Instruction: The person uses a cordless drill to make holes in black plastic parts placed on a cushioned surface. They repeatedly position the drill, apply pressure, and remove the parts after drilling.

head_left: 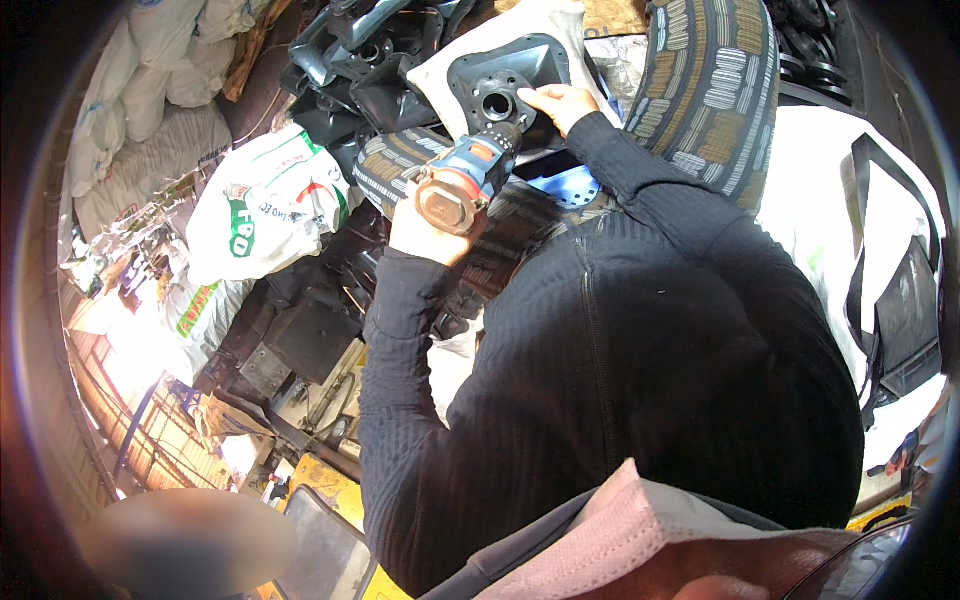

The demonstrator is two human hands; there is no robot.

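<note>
My left hand (430, 236) is wrapped around the handle of a blue cordless drill (478, 166) with a reddish-brown base. The drill's chuck points away from me, close to the near edge of a black moulded part (535, 66). That part has a wide flared flange and a short round collar with a hole through it. It lies on a whitish cloth or bag (440, 72). With fingertips pinched together, my right hand (564, 106) touches the right side of the collar. Whatever small thing those fingertips may hold is too small to tell.
Under the part curves a thick patterned roll (715, 100). More black moulded parts (372, 60) are piled at the far left. White printed sacks (268, 205) stand left, a large white bag (820, 190) right. A yellow-edged seat (325, 545) is at lower left.
</note>
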